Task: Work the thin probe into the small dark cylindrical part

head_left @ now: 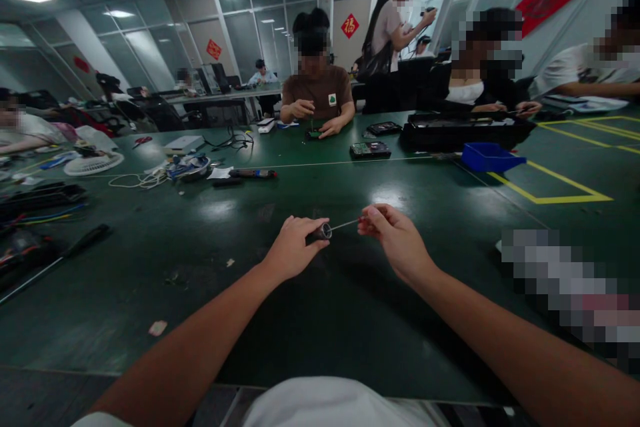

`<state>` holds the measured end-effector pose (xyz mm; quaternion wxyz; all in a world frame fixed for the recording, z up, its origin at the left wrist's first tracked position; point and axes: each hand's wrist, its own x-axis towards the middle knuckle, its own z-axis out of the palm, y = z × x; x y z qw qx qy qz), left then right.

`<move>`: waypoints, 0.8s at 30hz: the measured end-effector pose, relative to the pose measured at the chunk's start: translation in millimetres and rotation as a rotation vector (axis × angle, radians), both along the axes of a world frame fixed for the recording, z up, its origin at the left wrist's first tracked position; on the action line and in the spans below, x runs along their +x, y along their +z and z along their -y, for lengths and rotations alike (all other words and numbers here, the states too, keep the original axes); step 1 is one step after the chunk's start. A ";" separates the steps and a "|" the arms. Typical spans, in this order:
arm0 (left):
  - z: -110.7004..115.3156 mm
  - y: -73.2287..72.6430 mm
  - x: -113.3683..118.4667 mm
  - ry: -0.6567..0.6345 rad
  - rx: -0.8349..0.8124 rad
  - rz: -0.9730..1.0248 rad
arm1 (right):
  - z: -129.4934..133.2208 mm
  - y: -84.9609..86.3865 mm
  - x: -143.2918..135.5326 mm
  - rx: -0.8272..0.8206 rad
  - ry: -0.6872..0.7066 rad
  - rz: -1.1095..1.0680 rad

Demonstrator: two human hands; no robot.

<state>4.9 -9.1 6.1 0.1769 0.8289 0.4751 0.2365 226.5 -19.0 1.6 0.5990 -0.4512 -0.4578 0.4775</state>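
Just above the green tabletop [310, 193], my left hand [295, 245] is wrapped round a dark cylinder [324, 232] whose round open end faces right. My right hand [393, 233] pinches the right end of a thin metal rod [345, 224], where a small reddish bit shows at the fingertips. The rod runs leftward to the cylinder's open end; how far it reaches inside is hidden. Both hands are over the middle of the table, a short gap apart.
Across the table a person [318, 90] works on a small board. A blue tray [490, 157] and a hard drive [370, 149] lie beyond my hands. At left are a long screwdriver [87, 239], an electric screwdriver [253, 174] and tangled cables [187, 167].
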 end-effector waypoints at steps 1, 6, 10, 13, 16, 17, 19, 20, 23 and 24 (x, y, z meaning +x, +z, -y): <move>-0.6 -0.9 -0.4 -0.002 0.002 0.003 | 1.1 1.3 0.5 0.016 -0.001 0.034; -2.3 -4.0 -1.7 0.004 0.008 0.011 | 2.1 3.6 1.2 0.033 -0.012 0.059; -2.1 -3.1 -1.6 0.000 0.003 0.014 | -0.8 1.2 1.4 -0.018 -0.008 -0.004; -2.2 -2.7 -2.0 0.006 -0.003 0.007 | -1.9 -0.2 3.6 -0.019 -0.004 0.049; -2.8 -3.9 -3.0 0.008 0.005 0.012 | -2.0 0.0 6.0 0.007 -0.029 0.179; -3.0 -4.4 -3.3 0.007 0.008 0.015 | -2.0 0.3 6.6 0.011 -0.039 0.204; -3.2 -5.2 -3.4 0.006 0.008 0.017 | -2.3 0.7 7.0 0.004 -0.049 0.200; -3.2 -5.3 -3.3 0.007 0.004 0.015 | -2.6 0.8 7.0 -0.003 -0.049 0.177; -3.3 -5.1 -2.7 0.014 -0.006 0.010 | -3.7 0.5 6.6 -0.026 -0.030 0.093; -3.4 -5.0 -2.6 0.015 -0.005 0.012 | -3.9 0.2 6.5 -0.031 -0.015 0.068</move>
